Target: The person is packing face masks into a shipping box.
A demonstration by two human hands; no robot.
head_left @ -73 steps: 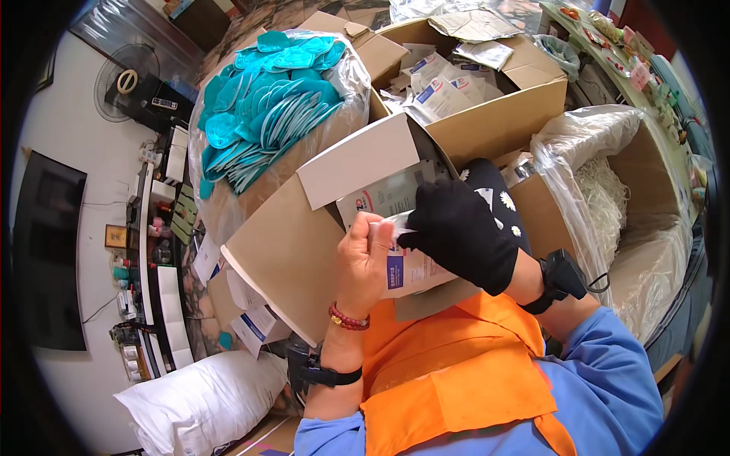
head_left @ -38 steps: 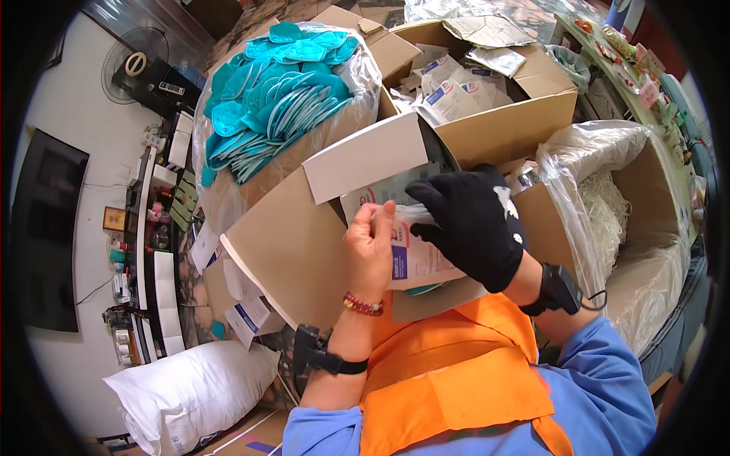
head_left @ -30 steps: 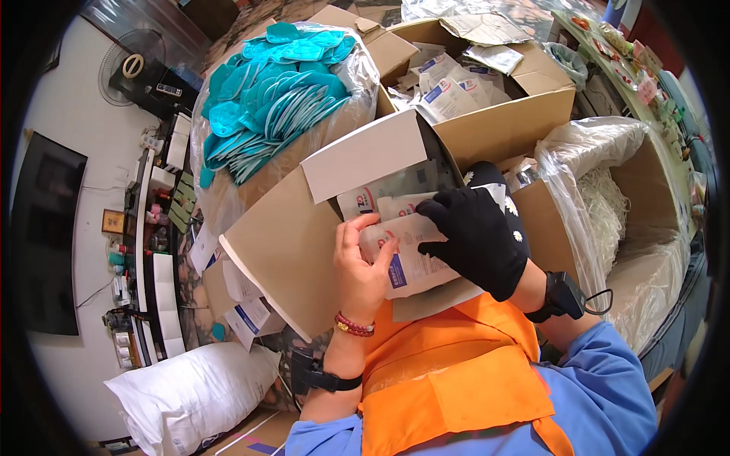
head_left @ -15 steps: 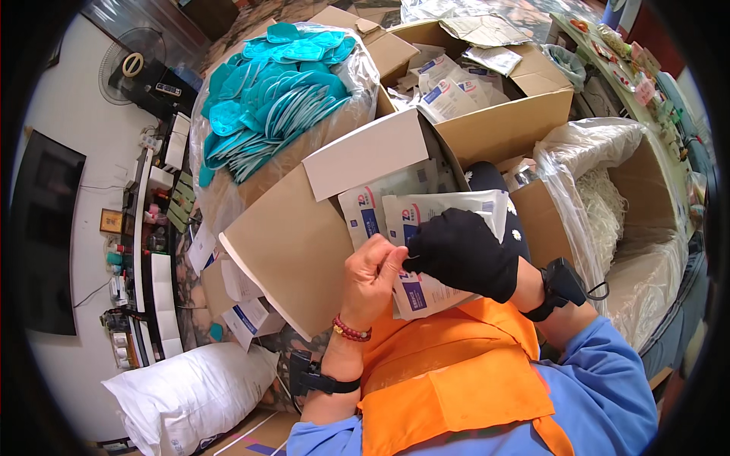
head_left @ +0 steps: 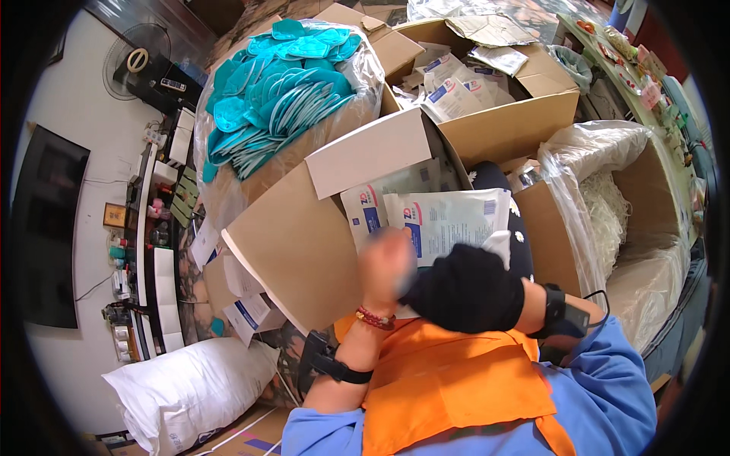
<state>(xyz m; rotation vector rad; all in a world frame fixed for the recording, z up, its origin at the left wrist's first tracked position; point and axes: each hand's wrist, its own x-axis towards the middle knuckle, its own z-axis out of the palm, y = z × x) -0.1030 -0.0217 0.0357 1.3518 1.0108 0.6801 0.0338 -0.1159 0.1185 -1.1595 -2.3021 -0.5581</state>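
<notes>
My left hand (head_left: 385, 262), bare and with a red bead bracelet at the wrist, is smeared by motion in front of the packets. Beside it my right hand (head_left: 468, 292), in a black glove, is curled closed, its fingertips hidden. A white piece (head_left: 498, 247) sticks out by its knuckles; what it is I cannot make out. Behind the hands lies a flat white, blue-printed packet (head_left: 456, 216), overlapping a second such packet (head_left: 361, 209) to its left. Both rest at an open cardboard box (head_left: 296, 247) with a white flap (head_left: 369, 152).
Teal, flat pad-like pieces (head_left: 281, 99) fill a plastic-lined box at far left. A carton of similar packets (head_left: 464, 91) stands behind. At right, a plastic-lined box (head_left: 639, 190) holds pale stringy material. A white sack (head_left: 190, 387) lies at lower left.
Both hands have come nearer to me and down from the front packet's middle, uncovering more of its print. The left hand has turned and blurred. The packets stay about where they were.
</notes>
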